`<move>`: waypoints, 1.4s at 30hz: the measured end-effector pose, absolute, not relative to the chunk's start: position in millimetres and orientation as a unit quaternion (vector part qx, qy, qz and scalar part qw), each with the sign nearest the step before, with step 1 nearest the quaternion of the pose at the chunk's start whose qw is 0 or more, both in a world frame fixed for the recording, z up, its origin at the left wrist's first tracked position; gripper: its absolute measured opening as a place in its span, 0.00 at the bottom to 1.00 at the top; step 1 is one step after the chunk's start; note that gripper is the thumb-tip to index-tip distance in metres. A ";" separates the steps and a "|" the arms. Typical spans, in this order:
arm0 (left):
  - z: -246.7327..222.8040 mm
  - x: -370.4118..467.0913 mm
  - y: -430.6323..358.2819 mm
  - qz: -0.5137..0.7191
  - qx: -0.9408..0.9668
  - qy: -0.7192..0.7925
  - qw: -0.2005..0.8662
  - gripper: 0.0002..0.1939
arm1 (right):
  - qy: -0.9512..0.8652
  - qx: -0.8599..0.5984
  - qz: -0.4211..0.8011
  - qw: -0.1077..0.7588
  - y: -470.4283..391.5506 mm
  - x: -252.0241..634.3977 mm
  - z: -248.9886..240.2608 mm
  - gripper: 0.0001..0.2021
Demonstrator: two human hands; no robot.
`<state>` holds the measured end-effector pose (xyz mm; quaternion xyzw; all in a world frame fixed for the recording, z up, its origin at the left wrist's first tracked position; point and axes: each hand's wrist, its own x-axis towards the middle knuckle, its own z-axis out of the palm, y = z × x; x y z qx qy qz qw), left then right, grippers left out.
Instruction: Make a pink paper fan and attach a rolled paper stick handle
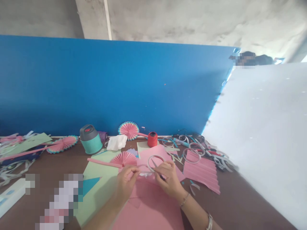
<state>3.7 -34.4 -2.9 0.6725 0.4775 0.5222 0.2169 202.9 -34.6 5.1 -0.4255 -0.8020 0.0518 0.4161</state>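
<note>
My left hand (127, 180) is closed, pinching one end of a thin pale strip (146, 172) that runs across to the other hand. My right hand (169, 179) is closed around a thin roll of tape (149, 162), and a pair of scissors (154, 163) shows inside the ring, its handle partly hidden by the fingers. Beneath both hands lie pink paper sheets (148, 207). Just behind the left hand is a pleated pink paper fan (124, 158) with a pink paper-covered stick (103, 162).
Green paper (96, 198) lies at left. Behind stand a teal flask (91, 143), a white tissue (116, 142), a red thread spool (152, 139) and a finished round fan (129, 130). Right are pleated pink paper (201, 171) and tape rings (192, 155). A blue partition (107, 86) borders the table.
</note>
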 end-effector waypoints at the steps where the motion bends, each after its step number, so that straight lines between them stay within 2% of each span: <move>1: -2.9 3.7 -34.5 0.521 0.677 0.474 0.213 0.07 | -0.798 -0.431 0.050 0.418 -34.5 202.7 4.9 0.10; 8: -2.1 7.2 -39.0 0.541 0.707 0.430 0.153 0.07 | -0.761 -0.471 0.062 0.441 -34.5 197.0 3.0 0.11; 13: 0.1 9.6 -43.0 0.569 0.708 0.400 0.124 0.07 | -0.699 -0.491 0.169 0.492 -29.8 193.4 -3.1 0.12; 16: 1.3 -5.9 -32.8 0.582 0.650 0.471 0.129 0.09 | -0.596 -0.525 0.237 0.559 -17.3 215.5 -4.9 0.16; 18: 0.5 -19.9 -20.8 0.593 0.566 0.559 0.125 0.10 | -0.525 -0.569 0.224 0.592 -6.3 238.3 -6.1 0.14; 19: -0.7 -25.5 -14.7 0.590 0.543 0.580 0.143 0.11 | -0.525 -0.589 0.193 0.583 -1.3 248.9 -7.5 0.14; 22: -6.2 -31.0 -3.0 0.570 0.544 0.576 0.217 0.13 | -0.587 -0.647 0.036 0.486 7.0 265.5 -14.6 0.14; 25: -8.9 -21.7 -5.4 0.553 0.598 0.526 0.243 0.10 | -0.638 -0.622 -0.065 0.449 1.9 255.1 -18.6 0.17; 28: -5.4 -9.9 -16.0 0.519 0.676 0.462 0.246 0.08 | -0.727 -0.512 -0.041 0.455 -13.7 230.0 -11.0 0.16; 32: -0.2 0.5 -28.4 0.474 0.731 0.411 0.269 0.07 | -0.841 -0.392 0.008 0.372 -35.7 200.4 4.5 0.14; 35: -2.8 6.6 -33.7 0.458 0.744 0.390 0.291 0.07 | -0.846 -0.384 0.023 0.370 -43.3 190.1 9.1 0.05; 40: -11.8 8.4 -31.6 0.469 0.728 0.396 0.304 0.07 | -0.839 -0.395 0.028 0.374 -40.0 192.5 6.6 0.08; 42: -13.2 -1.2 -23.1 0.499 0.678 0.456 0.289 0.12 | -0.817 -0.419 0.019 0.396 -36.2 197.1 3.9 0.08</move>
